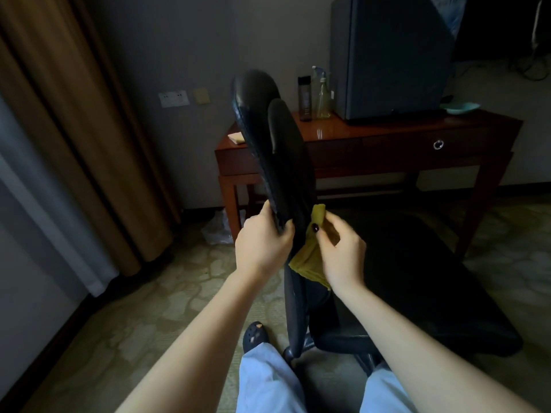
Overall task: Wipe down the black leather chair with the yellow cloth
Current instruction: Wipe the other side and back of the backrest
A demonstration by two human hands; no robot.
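Note:
The black leather chair (268, 144) stands side-on in front of me, its tall backrest rising at centre and its dark seat spreading to the right. My left hand (262, 239) grips the lower edge of the backrest, thumb on one side and fingers on the other. My right hand (340, 248) holds the crumpled yellow cloth (310, 251) against the inner side of the backrest, just above the seat. Part of the cloth hangs down below my palm.
A wooden desk (387, 138) stands behind the chair with a dark bottle (304, 98), a spray bottle (322, 93), a boxy grey appliance (390, 55) and a teal dish (459, 108). Brown curtains (74, 129) hang at left. A plastic bag (219, 228) lies on the carpet.

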